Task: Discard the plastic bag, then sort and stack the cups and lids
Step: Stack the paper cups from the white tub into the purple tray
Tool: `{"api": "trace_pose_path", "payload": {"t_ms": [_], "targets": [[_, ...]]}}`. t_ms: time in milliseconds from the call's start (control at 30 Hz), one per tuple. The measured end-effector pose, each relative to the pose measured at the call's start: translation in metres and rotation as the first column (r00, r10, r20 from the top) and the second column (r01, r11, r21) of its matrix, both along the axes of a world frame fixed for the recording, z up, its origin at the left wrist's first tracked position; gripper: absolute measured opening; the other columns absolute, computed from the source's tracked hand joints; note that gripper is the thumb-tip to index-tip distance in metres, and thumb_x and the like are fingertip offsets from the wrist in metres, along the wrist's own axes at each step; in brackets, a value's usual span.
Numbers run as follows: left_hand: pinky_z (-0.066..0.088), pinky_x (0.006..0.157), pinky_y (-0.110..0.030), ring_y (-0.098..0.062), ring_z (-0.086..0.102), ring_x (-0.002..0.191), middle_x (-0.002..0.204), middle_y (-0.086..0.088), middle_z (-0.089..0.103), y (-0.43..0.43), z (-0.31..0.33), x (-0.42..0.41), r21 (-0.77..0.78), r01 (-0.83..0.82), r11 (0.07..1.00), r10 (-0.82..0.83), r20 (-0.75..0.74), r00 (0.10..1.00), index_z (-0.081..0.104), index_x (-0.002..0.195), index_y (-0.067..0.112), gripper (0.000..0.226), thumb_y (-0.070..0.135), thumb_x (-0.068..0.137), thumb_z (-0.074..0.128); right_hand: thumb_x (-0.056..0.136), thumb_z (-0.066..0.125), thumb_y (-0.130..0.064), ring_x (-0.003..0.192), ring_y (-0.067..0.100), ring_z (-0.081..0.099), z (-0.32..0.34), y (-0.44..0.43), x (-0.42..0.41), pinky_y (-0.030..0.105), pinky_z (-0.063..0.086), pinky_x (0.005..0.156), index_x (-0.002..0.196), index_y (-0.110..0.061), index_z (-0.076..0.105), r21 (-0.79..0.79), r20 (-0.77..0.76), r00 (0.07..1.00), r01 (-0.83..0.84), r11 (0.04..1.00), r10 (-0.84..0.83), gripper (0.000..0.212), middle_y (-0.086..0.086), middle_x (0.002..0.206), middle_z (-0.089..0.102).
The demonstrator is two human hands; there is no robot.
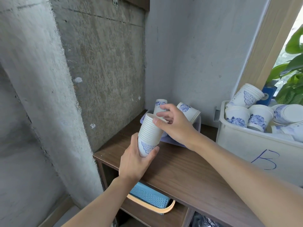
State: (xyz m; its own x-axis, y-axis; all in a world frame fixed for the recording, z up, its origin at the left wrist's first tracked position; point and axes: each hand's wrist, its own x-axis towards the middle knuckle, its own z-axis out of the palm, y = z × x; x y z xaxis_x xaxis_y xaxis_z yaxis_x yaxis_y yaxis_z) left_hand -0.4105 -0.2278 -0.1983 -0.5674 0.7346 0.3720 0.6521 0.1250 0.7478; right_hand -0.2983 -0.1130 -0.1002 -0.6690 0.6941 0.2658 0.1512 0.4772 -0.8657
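**Mia:** What is the person doing with the cups?

**Ben:** The left hand is wrapping round the bottom of a stack of paper cups and holding it up over the wooden shelf. The right hand is pinching the rim at the top of the stack with its thumb and fingers. So both hands are close together on the same stack.

**Mia:** Is the plastic bag gone?

**Ben:** I am not seeing a bag on the shelf top. Something dark and crinkly is poking in at the bottom edge, but I cannot tell what it is. I am guessing the bag part is done.

**Mia:** Is the sorting nearly finished?

**Ben:** I am thinking no. One cup is standing upside down in the purple tray behind the hands, and a short stack is lying on its side there too. The white bin on the right is holding lots more cups, tipped every which way.

**Mia:** And the lids?

**Ben:** I am not finding any lids for sure. It looks like the middle of the job, with plenty of cups waiting.
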Motion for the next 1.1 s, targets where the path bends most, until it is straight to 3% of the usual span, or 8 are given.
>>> {"api": "trace_pose_path", "payload": {"t_ms": [167,300,467,633,767,900,1100], "targets": [[0.049,0.074,-0.027,-0.004,0.060,0.084,0.100,0.018,0.057,0.001,0.000,0.000,-0.012,0.001,1.000,-0.001,-0.007,1.000,0.029,0.122,0.040,0.057,0.063,0.081,0.062,0.090,0.062,-0.035,0.112,0.003,0.054,-0.009,0.000,0.000,0.019,0.040,0.093,0.122,-0.025,0.052,0.012,-0.026,1.000,0.010,1.000,-0.010,0.036,-0.011,0.121,0.059],[0.045,0.073,-0.028,-0.008,0.059,0.085,0.101,0.016,0.059,0.001,0.000,0.000,-0.016,-0.010,1.000,0.010,0.001,1.000,0.032,0.123,0.036,0.057,0.062,0.081,0.062,0.094,0.054,-0.029,0.106,0.008,0.052,-0.015,0.017,0.015,0.025,0.037,0.095,0.098,-0.026,0.064,0.212,-0.010,0.992,0.124,0.969,-0.125,0.011,-0.010,0.108,0.060],[0.038,0.067,-0.017,-0.006,0.056,0.087,0.107,0.014,0.059,0.002,-0.001,0.000,-0.033,-0.017,0.999,0.018,0.010,1.000,0.034,0.127,0.033,0.063,0.061,0.080,0.063,0.094,0.052,-0.035,0.130,0.014,0.032,-0.031,0.040,0.042,0.029,0.023,0.108,0.105,-0.022,0.066,0.470,0.205,0.924,0.197,0.860,-0.324,0.022,-0.003,0.133,0.048],[0.042,0.074,-0.027,-0.009,0.058,0.086,0.104,0.014,0.060,0.003,-0.002,0.000,-0.027,-0.035,0.999,0.035,0.015,0.999,0.034,0.126,0.034,0.061,0.059,0.080,0.065,0.097,0.044,-0.040,0.136,0.018,0.028,-0.040,0.047,0.049,0.033,0.022,0.111,0.117,-0.022,0.063,0.495,0.376,0.845,0.163,0.854,-0.380,0.034,0.000,0.144,0.041],[0.046,0.074,-0.028,-0.009,0.060,0.086,0.103,0.014,0.060,0.004,-0.003,0.000,-0.022,-0.029,0.999,0.029,0.012,1.000,0.033,0.125,0.035,0.060,0.060,0.080,0.066,0.098,0.036,-0.045,0.138,0.019,0.025,-0.044,0.052,0.051,0.037,0.019,0.111,0.139,-0.021,0.043,0.531,0.466,0.770,0.151,0.834,-0.436,0.048,-0.006,0.151,0.033],[0.047,0.075,-0.026,-0.009,0.061,0.089,0.106,0.014,0.059,0.004,-0.003,0.000,-0.024,-0.026,0.999,0.026,0.012,1.000,0.033,0.126,0.035,0.062,0.061,0.079,0.064,0.097,0.033,-0.047,0.136,0.017,0.026,-0.042,0.052,0.053,0.042,0.019,0.110,0.142,-0.028,0.036,0.574,0.477,0.738,0.149,0.805,-0.477,0.049,-0.014,0.151,0.029],[0.050,0.077,-0.032,-0.012,0.061,0.088,0.103,0.014,0.060,0.004,-0.003,0.000,-0.025,-0.034,0.999,0.034,0.006,0.999,0.033,0.124,0.035,0.061,0.061,0.079,0.064,0.094,0.044,-0.043,0.132,0.018,0.030,-0.031,0.048,0.047,0.043,0.022,0.105,0.145,-0.025,0.028,0.602,0.312,0.823,0.214,0.769,-0.474,0.056,-0.013,0.152,0.022]]}}
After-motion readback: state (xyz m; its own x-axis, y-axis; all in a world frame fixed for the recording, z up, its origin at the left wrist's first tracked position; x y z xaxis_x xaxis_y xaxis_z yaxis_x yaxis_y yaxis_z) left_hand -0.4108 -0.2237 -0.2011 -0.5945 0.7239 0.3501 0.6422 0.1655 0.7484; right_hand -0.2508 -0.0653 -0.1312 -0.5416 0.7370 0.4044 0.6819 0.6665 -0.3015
